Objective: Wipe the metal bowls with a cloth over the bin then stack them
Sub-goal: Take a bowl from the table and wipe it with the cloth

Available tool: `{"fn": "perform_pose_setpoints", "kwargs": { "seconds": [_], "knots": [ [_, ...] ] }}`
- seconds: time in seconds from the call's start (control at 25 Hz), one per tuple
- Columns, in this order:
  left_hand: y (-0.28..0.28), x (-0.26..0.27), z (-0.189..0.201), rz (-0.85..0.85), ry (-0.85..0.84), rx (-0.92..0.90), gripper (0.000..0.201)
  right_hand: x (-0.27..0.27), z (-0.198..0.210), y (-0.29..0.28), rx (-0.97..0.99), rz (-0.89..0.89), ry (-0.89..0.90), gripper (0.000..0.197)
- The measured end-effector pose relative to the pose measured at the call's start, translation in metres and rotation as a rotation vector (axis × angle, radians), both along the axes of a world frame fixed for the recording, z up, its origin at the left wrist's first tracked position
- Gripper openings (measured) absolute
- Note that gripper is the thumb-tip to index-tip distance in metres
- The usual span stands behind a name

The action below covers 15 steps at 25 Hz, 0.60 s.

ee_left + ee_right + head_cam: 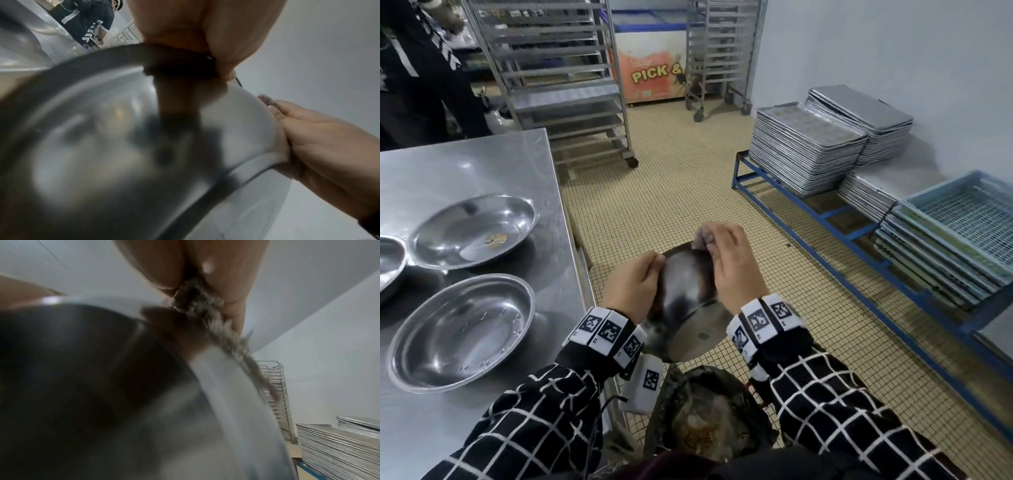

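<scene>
**Bowl being wiped above the bin**

Left of the bin (709, 421), the steel table (482, 161) carries bowls waiting their turn: one with food scraps (474, 230) at the back and a cleaner-looking one (462, 332) nearer. Above the bin, the left hand (631, 286) curls over the rim of the held bowl (685, 298), which is tipped bottom-up toward the person. To its right, the right hand (729, 263) pinches a grey cloth (703, 236) against the bowl's far edge. The bowl looks light, stiff and slick, so I'd judge the rolled rim the safest hold. The cloth is soft and bunches easily. Right of the bin, stacked trays (804, 150) sit on a blue rack.
</scene>
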<state>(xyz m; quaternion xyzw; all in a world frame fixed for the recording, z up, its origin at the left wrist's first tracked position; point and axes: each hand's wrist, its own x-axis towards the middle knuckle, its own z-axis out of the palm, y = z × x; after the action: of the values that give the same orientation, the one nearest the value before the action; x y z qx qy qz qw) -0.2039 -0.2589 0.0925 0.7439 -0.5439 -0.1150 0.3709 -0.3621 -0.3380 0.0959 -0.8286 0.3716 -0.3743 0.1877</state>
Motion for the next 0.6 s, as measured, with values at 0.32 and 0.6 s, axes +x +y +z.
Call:
{"fn": "perform_pose_setpoints", "kwargs": {
  "seconds": [0.32, 0.6],
  "knots": [
    [0.0, 0.01, 0.014, 0.11, -0.024, -0.082, 0.04, 0.011, -0.015, 0.015, 0.127, -0.102, -0.071, 0.038],
    [0.001, 0.021, 0.008, 0.156, 0.133, -0.031, 0.039, 0.006, -0.019, 0.014, 0.437, -0.166, -0.143, 0.043]
  ]
}}
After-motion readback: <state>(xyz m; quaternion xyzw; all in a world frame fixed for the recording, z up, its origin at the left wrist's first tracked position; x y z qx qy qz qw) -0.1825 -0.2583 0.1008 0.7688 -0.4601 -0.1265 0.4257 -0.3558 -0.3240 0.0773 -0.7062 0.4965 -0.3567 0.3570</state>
